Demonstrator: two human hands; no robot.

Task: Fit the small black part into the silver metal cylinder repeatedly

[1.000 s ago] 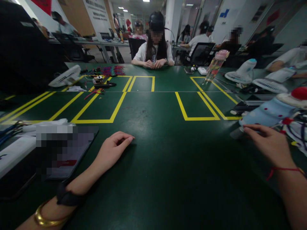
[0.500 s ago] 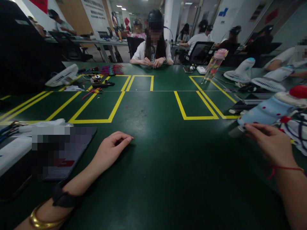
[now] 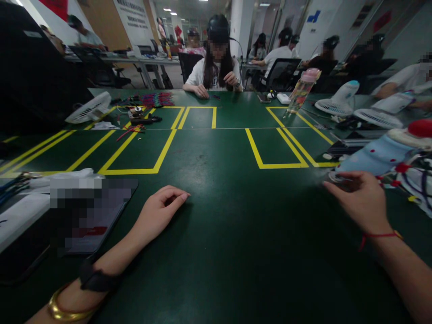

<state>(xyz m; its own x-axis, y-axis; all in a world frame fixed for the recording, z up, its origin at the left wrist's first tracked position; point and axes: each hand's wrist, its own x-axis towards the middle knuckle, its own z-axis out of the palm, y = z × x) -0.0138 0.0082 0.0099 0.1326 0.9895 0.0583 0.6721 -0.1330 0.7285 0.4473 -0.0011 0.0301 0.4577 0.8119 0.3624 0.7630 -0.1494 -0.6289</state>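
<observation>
My left hand (image 3: 164,209) rests on the dark green table (image 3: 216,234), its fingers curled and the thumb tip against the forefinger. Nothing shows in it. A dark tablet-like slab (image 3: 116,211) lies to its left. At the right, my right hand (image 3: 362,200) is bent around a small pale round thing (image 3: 335,177), largely hidden by the fingers and blurred, so I cannot make out its kind. Just behind this hand lies a light blue dotted bottle-like thing (image 3: 374,153) with a red end.
Yellow tape (image 3: 131,171) marks boxes on the table. A white fan (image 3: 89,108), wires and small parts lie far left. A clear bottle with a pink lid (image 3: 302,92) and more fans (image 3: 339,100) stand far right. A person (image 3: 216,58) sits opposite.
My right hand has moved left, and its fingers now curve around the small pale thing. My left hand has hardly moved. The person opposite has drawn their hands apart.
</observation>
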